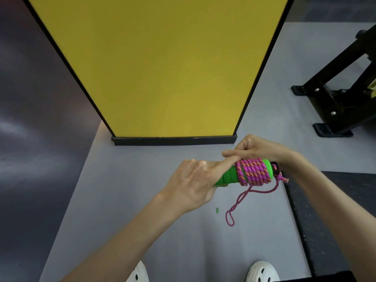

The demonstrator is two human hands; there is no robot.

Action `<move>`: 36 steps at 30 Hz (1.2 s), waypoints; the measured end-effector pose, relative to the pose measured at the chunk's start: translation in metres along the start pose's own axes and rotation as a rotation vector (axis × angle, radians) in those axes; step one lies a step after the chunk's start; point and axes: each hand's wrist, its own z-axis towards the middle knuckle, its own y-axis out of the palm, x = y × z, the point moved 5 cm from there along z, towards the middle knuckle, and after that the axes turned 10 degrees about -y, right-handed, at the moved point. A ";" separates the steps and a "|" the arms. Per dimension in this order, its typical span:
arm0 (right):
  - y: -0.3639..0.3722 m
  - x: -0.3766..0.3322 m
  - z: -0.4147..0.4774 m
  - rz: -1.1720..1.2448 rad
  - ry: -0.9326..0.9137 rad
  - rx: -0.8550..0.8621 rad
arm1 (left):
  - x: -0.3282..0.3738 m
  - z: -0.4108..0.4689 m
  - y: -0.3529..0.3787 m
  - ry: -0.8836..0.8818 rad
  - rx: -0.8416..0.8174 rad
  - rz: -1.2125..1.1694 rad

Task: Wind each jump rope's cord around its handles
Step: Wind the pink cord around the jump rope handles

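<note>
Both left hand [193,184] and right hand [258,149] hold green handles [227,177] wrapped in cord [254,171].

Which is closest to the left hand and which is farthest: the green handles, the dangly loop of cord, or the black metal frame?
1. The green handles: gripped in the left hand itself.
2. The loop of cord: dangling just below, to the hand's right.
3. The black metal frame: far off on the right, standing on the floor.
</note>
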 end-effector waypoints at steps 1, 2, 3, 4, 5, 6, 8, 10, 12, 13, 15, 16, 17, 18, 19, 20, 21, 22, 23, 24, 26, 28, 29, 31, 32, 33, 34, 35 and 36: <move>0.001 0.000 -0.001 0.042 -0.018 -0.017 | -0.001 0.001 -0.002 -0.022 0.001 -0.062; 0.001 -0.002 -0.004 0.072 -0.054 -0.027 | -0.002 0.002 -0.006 -0.075 0.000 -0.139; -0.001 -0.002 -0.007 0.117 -0.086 0.009 | -0.004 0.005 -0.009 -0.155 -0.009 -0.230; -0.005 -0.004 -0.010 0.160 -0.100 0.084 | -0.007 0.007 -0.010 -0.246 -0.033 -0.335; -0.008 -0.004 -0.012 0.184 -0.077 0.177 | -0.011 0.009 -0.010 -0.327 -0.054 -0.450; -0.009 -0.007 -0.012 0.168 -0.079 0.236 | -0.014 0.010 -0.011 -0.394 -0.060 -0.567; -0.007 -0.013 -0.009 0.152 -0.125 0.217 | -0.022 0.012 -0.014 -0.503 -0.037 -0.774; -0.001 -0.018 -0.002 0.223 -0.151 0.170 | -0.029 0.011 -0.015 -0.599 -0.046 -0.940; -0.001 -0.022 -0.001 0.254 -0.152 0.156 | -0.032 0.009 -0.014 -0.678 -0.059 -1.087; -0.001 -0.024 -0.002 0.261 -0.167 0.143 | -0.034 0.008 -0.014 -0.710 -0.056 -1.147; -0.001 -0.031 -0.004 0.236 -0.196 0.118 | -0.037 0.006 -0.013 -0.762 -0.041 -1.226; -0.001 -0.034 -0.005 0.212 -0.198 0.114 | -0.040 0.006 -0.013 -0.791 -0.033 -1.253; -0.001 -0.036 -0.006 0.189 -0.195 0.111 | -0.042 0.005 -0.013 -0.818 -0.028 -1.277; -0.001 -0.038 -0.006 0.172 -0.192 0.111 | -0.044 0.006 -0.013 -0.839 -0.026 -1.295; 0.000 -0.041 -0.007 0.161 -0.186 0.119 | -0.046 0.006 -0.014 -0.856 -0.025 -1.304; 0.000 -0.044 -0.008 0.155 -0.184 0.130 | -0.048 0.007 -0.013 -0.871 -0.022 -1.305; 0.000 -0.047 -0.008 0.144 -0.180 0.146 | -0.049 0.007 -0.013 -0.886 -0.019 -1.303; 0.000 -0.049 -0.008 0.132 -0.177 0.166 | -0.051 0.007 -0.013 -0.902 -0.016 -1.298; 0.000 -0.052 -0.008 0.115 -0.174 0.187 | -0.052 0.007 -0.013 -0.916 -0.013 -1.294; -0.001 -0.055 -0.008 0.096 -0.170 0.209 | -0.054 0.007 -0.012 -0.925 -0.012 -1.287; -0.001 -0.060 -0.006 0.033 -0.164 0.243 | -0.056 0.008 -0.011 -0.942 -0.004 -1.264; -0.002 -0.067 -0.007 -0.046 -0.164 0.275 | -0.059 0.009 -0.011 -0.934 0.022 -1.171; -0.004 -0.070 -0.008 -0.076 -0.167 0.293 | -0.060 0.010 -0.011 -0.916 0.033 -1.100; -0.005 -0.076 -0.010 -0.129 -0.179 0.311 | -0.063 0.012 -0.010 -0.890 0.023 -0.970; -0.004 -0.079 -0.011 -0.158 -0.187 0.309 | -0.064 0.013 -0.009 -0.881 0.004 -0.915; -0.004 -0.081 -0.011 -0.184 -0.195 0.307 | -0.064 0.014 -0.008 -0.874 -0.016 -0.858; -0.003 -0.083 -0.011 -0.209 -0.200 0.304 | -0.065 0.016 -0.007 -0.864 -0.024 -0.783; -0.001 -0.086 -0.011 -0.231 -0.206 0.301 | -0.066 0.017 -0.006 -0.855 -0.025 -0.686; 0.000 -0.089 -0.011 -0.252 -0.215 0.296 | -0.067 0.017 -0.006 -0.852 -0.027 -0.582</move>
